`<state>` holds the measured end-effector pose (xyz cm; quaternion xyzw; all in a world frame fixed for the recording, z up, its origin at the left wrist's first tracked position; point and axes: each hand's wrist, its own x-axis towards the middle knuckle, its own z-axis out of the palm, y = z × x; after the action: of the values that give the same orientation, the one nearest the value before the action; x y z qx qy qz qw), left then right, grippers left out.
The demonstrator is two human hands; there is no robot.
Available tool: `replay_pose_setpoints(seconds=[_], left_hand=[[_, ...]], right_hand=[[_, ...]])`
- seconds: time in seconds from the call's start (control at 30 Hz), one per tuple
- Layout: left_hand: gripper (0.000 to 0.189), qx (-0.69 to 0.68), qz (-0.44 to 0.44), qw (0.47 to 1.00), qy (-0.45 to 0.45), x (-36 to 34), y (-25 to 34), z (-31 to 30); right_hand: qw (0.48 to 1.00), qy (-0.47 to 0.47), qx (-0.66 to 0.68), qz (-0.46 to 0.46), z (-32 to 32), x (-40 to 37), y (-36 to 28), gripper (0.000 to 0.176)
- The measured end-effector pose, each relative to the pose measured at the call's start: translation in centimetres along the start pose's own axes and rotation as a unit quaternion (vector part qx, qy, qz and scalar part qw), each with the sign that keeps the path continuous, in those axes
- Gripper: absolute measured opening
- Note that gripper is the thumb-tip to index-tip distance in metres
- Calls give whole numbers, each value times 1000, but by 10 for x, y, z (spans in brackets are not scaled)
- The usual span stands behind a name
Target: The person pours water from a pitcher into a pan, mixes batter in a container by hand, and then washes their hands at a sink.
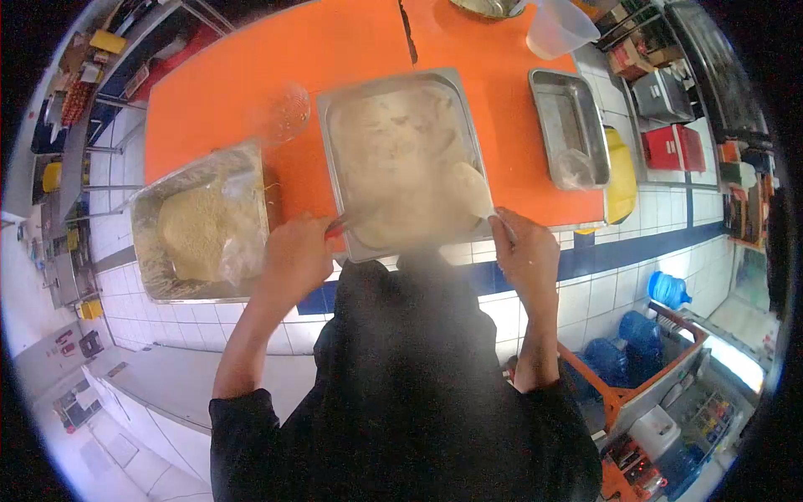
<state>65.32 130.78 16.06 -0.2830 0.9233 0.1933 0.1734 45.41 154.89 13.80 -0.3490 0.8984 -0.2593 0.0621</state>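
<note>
A deep metal tray holds a pale, flour-like mixture with an uneven surface. At its near left corner, my left hand is closed around a utensil with a reddish handle; its far end is blurred over the mixture. My right hand grips a pale spatula at the tray's right side, its broad end resting in or just above the mixture. Left of my left hand stands a metal bin with beige crumbs and a clear plastic bag.
An orange table carries the containers. At right are a shallow metal pan with a plastic bag inside and a yellow object. A translucent jug and metal bowl stand at the back. Blue water bottles are lower right.
</note>
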Motion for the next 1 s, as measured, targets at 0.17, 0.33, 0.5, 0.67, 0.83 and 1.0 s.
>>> replay_pose_setpoints(seconds=[0.17, 0.33, 0.5, 0.67, 0.83, 1.0], left_hand=[[22, 43, -5, 998, 41, -22, 17, -13], [22, 79, -56, 995, -8, -36, 19, -21], [20, 62, -35, 995, 68, -49, 16, -34], [21, 57, 19, 993, 103, -40, 23, -21], [24, 129, 19, 988, 78, -12, 43, 39], [23, 123, 42, 986, 102, -17, 58, 63]], right_hand=[[993, -86, -75, 3, 6, -1, -5, 17], [985, -120, -124, -2, 4, -5, -10, 18], [971, -150, -186, -17, 2, -7, -21, 18], [953, -168, -237, -87, 6, -13, -28, 18], [921, -229, -305, -86, 49, -6, -20, 17], [926, -241, -280, -73, 51, -4, -26, 18]])
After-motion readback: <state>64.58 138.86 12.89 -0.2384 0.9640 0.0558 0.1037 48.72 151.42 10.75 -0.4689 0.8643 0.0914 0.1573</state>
